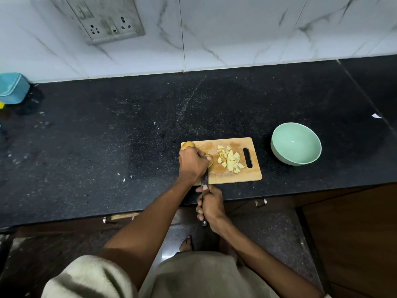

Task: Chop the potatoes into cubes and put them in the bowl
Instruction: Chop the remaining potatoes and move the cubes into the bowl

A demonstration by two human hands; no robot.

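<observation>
A wooden cutting board lies near the counter's front edge. On its right half sits a pile of pale potato cubes. My left hand grips a potato piece at the board's left side. A whole potato peeks out behind that hand at the board's far left corner. My right hand holds a knife by its dark handle; the blade points away from me and runs under my left hand. A mint-green bowl stands to the right of the board, nothing visible inside it.
The black granite counter stretches left and behind the board. A blue container sits at the far left by the wall. A wall socket hangs on the marble tiles. Cabinet handles show below the counter edge.
</observation>
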